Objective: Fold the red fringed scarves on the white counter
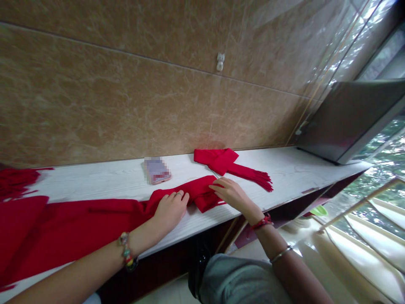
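A long red scarf (104, 217) stretches along the white wooden countertop (95, 181), spread wide at the left and bunched narrower towards the middle. My left hand (171, 210) is closed over the bunched part, its fingers curled on the cloth. At the scarf's folded right end, my right hand (232, 195) pinches the edge between thumb and fingers. Behind that end lies a second, smaller red scarf (218, 159), crossed over itself with its fringe pointing right. Part of the long scarf is hidden under my hands.
A phone (156, 170), partly blurred, lies behind the long scarf. Red fringe (17, 181) shows at the far left. A brown tiled wall (126, 101) backs the counter. A large dark box-like appliance (344, 118) stands at the right end, near a window.
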